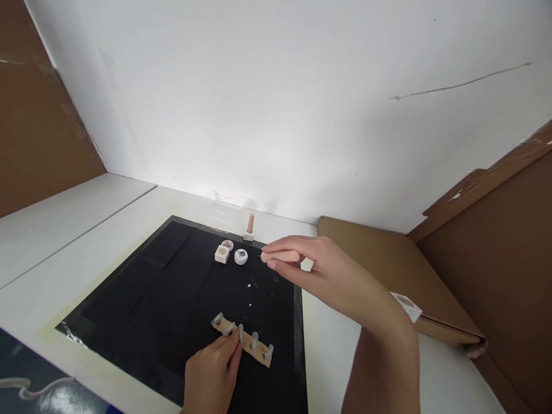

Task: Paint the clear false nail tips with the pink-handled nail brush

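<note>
My right hand is raised over the back right of the black mat, its fingers closed around a peach-handled nail polish brush. The brush's short dark end points left. Below, my left hand pinches at the middle of a tan strip that carries several clear false nail tips. Its fingertips partly hide the middle tip. Left of the brush are a small white square pot, a round white pot of silvery material and another round pot of brownish bits.
A polish bottle with a peach cap stands at the mat's back edge. Small white flecks lie on the black mat. A cardboard box and a white block are at the right. A white wall rises behind.
</note>
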### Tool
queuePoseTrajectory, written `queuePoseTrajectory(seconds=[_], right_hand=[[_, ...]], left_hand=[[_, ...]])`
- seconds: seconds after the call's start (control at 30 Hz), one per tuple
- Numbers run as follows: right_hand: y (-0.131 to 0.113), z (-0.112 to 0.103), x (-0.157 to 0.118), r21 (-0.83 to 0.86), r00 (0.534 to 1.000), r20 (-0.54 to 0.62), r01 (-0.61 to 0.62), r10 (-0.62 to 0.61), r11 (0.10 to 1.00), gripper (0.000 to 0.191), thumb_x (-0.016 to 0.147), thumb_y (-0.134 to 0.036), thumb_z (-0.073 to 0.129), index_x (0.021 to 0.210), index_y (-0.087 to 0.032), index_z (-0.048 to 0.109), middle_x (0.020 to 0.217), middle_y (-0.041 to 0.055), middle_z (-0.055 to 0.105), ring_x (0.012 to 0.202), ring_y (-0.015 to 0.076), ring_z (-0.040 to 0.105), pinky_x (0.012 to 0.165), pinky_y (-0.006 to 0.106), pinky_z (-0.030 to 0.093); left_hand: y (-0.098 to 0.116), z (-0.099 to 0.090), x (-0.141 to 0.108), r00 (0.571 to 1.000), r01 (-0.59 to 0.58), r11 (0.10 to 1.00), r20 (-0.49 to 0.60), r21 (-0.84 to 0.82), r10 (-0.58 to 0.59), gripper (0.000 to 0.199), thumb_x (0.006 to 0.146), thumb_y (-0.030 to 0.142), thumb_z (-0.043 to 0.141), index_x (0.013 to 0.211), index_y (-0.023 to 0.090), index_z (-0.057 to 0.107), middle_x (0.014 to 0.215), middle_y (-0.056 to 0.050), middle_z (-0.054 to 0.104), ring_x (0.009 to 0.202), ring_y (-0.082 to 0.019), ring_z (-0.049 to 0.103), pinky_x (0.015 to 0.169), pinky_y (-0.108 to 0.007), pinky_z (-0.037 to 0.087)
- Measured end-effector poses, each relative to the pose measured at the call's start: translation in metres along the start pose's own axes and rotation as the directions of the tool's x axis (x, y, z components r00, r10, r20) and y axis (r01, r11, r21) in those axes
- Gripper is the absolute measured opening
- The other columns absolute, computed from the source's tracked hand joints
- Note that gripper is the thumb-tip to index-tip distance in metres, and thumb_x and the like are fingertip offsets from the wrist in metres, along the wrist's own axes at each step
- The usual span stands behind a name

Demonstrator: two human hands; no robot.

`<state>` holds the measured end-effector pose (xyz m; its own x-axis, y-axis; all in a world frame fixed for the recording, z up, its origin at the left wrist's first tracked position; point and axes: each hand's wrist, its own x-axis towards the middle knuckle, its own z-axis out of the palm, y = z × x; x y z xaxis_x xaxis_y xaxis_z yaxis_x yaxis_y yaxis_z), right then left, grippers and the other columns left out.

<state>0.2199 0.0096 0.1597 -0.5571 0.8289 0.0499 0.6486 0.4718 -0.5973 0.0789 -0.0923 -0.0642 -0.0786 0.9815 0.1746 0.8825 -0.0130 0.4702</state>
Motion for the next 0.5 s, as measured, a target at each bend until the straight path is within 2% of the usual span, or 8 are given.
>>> queuePoseTrajectory(seconds=[0.2, 0.33, 0.43, 0.5], right_hand=[[0.002, 0.001, 0.000, -0.007, 1.000, 0.002, -0.001, 0.001, 1.000, 0.019, 0.087, -0.030, 0.052, 0.089, -0.028, 0.071, 0.087, -0.0026, 0.076, 0.083, 0.0191, 0.067, 0.061, 0.028, 0.048], [0.001, 0.001, 0.000, -0.015, 1.000, 0.004, 0.000, 0.000, 1.000, 0.019, 0.088, -0.030, 0.052, 0.089, -0.028, 0.071, 0.086, -0.0020, 0.075, 0.082, 0.0192, 0.067, 0.060, 0.027, 0.048], [-0.001, 0.001, -0.001, -0.023, 1.000, 0.006, 0.013, -0.013, 1.000, 0.019, 0.088, -0.030, 0.052, 0.090, -0.028, 0.071, 0.087, -0.0024, 0.075, 0.083, 0.0193, 0.067, 0.061, 0.028, 0.048], [-0.002, 0.001, -0.002, -0.031, 0.999, 0.001, 0.036, -0.036, 0.999, 0.020, 0.089, -0.030, 0.051, 0.094, -0.028, 0.070, 0.088, -0.0021, 0.076, 0.085, 0.0199, 0.067, 0.062, 0.028, 0.049]], left_hand=[[-0.002, 0.002, 0.000, 0.996, -0.062, 0.998, -0.058, -0.001, 0.062, 0.031, 0.088, 0.018, 0.047, 0.100, 0.025, 0.074, 0.085, -0.004, 0.077, 0.061, -0.018, 0.071, 0.046, -0.017, 0.049], [-0.003, 0.002, -0.004, 0.987, -0.114, 0.993, -0.119, -0.043, 0.108, 0.034, 0.091, 0.019, 0.042, 0.094, 0.022, 0.075, 0.070, -0.004, 0.074, 0.051, -0.016, 0.068, 0.041, -0.017, 0.046], [-0.004, -0.007, -0.006, 0.972, -0.179, 0.971, -0.183, -0.161, 0.149, 0.033, 0.092, 0.022, 0.042, 0.090, 0.018, 0.075, 0.059, -0.003, 0.069, 0.047, -0.014, 0.066, 0.043, -0.017, 0.047], [-0.003, -0.021, -0.004, 0.953, -0.248, 0.931, -0.239, -0.267, 0.185, 0.028, 0.091, 0.023, 0.046, 0.093, 0.017, 0.074, 0.057, -0.002, 0.067, 0.045, -0.012, 0.064, 0.046, -0.016, 0.048]])
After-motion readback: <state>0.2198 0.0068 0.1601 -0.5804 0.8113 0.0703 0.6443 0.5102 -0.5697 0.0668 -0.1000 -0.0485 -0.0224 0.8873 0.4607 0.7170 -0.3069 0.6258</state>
